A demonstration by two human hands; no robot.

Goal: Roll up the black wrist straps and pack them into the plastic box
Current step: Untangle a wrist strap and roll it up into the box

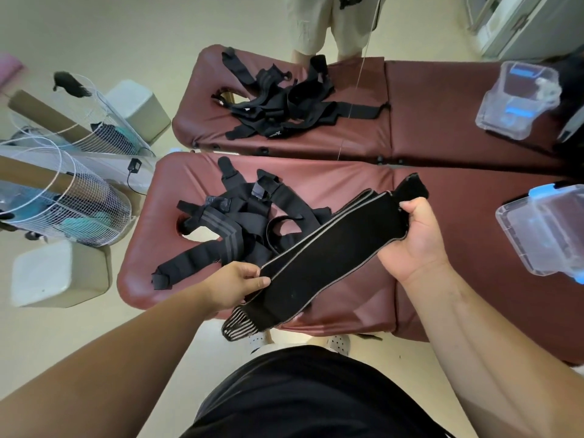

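The near worktop [474, 311], a maroon padded massage table with a face hole at its left end, fills the middle of the view. The far worktop [442, 90] of the same kind stands just beyond it. A second person in pale shorts [331, 23] stands at its far side.

One black wrist strap [322, 257] with grey edging is held above the near worktop, stretched slantwise between both hands. Its grey-striped end hangs past the near edge. The right grip [414, 241] is curled round the strap's upper end, where several layers bunch together. The left grip [235, 284] pinches the strap's edge near the lower end, between thumb and fingers.

A loose pile of straps [234, 229] lies around the face hole, left of the held strap. A second strap pile [284, 99] lies on the far worktop. One band in it carries white lettering ending in "X"; the rest is too small to read.

The plastic box [543, 229], clear with blue latches, sits at the near worktop's right edge, well apart from the pile. A second clear box [518, 99] sits on the far worktop. White wire baskets [79, 210] stand on the floor at left.
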